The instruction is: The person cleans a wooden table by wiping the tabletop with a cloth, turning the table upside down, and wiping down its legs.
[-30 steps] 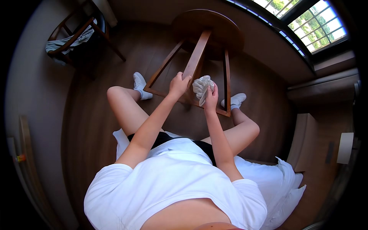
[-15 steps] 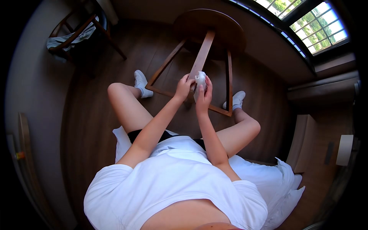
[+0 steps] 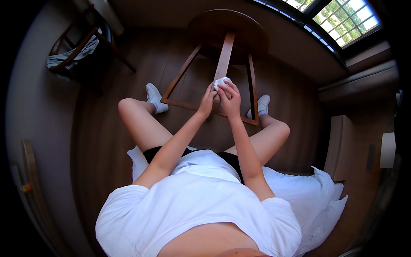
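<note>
A round wooden table (image 3: 252,30) lies tipped over ahead of me, one of its legs (image 3: 224,58) pointing toward me. My left hand (image 3: 206,103) is closed around the near end of that leg, on its left side. A crumpled white wad (image 3: 221,83), like tissue or thin cloth, is pressed on the leg under the fingers of my right hand (image 3: 231,101). The right fingers are bent over the wad. Part of the leg's end is hidden by both hands.
My knees are spread, with white shoes (image 3: 155,98) on the wooden floor by the table's lower frame (image 3: 188,104). A chair (image 3: 70,60) with cloth on it stands at the left. White bedding (image 3: 295,188) lies beneath me; a barred window (image 3: 346,21) is at upper right.
My right hand has turned from the side of the leg to over its top, and the wad now lies flatter beneath the fingers. My left hand stays on the leg.
</note>
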Tool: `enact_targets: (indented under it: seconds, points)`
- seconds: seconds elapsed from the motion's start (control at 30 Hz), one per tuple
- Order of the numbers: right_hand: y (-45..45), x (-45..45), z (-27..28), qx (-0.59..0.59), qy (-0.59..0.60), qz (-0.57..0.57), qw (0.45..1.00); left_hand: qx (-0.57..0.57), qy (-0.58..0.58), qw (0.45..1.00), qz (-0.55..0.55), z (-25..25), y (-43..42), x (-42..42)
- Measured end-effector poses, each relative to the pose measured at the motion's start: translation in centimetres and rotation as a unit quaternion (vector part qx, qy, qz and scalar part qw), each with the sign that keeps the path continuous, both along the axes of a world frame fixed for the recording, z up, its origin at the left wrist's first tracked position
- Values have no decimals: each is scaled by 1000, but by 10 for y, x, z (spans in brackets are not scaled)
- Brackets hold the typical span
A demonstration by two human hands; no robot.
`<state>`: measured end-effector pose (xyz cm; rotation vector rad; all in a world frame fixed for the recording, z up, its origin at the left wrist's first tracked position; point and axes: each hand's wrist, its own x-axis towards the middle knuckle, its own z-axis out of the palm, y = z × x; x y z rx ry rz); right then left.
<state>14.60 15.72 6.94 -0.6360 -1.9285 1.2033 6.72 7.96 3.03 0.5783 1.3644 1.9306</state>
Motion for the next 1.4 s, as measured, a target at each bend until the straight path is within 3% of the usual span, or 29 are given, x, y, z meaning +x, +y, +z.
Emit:
enact_targets:
  seconds: [0.3,0.4,0.5,0.63,0.73,0.9,1.03,1.2,1.4]
  points:
    - [39,-29,-4,44,-26,-2,999,-36,78,996,-8,0,-6,-6]
    - [18,-11,7,-24,-54,-3,998,-23,103,994,0,-4,-7,-7]
    - [-8,7,19,15,-55,8,998,-34,74,997,-8,-3,-7,-7]
    - [-9,6,24,5,-95,-17,995,-61,120,991,-17,-19,-2,-10]
    - [8,-6,21,62,-114,-42,991,-64,149,986,-27,-20,0,-7]
    - [36,-19,14,9,-135,-31,990,-50,115,992,-14,-10,0,-2]
    - [23,-13,21,50,-170,-35,984,-17,84,996,-27,-10,0,-5]
    - [-14,6,36,37,-141,-33,989,4,-99,993,-67,13,-8,-10]
    - [12,-10,25,26,-172,-20,985,-30,-126,989,-71,31,-12,-10]
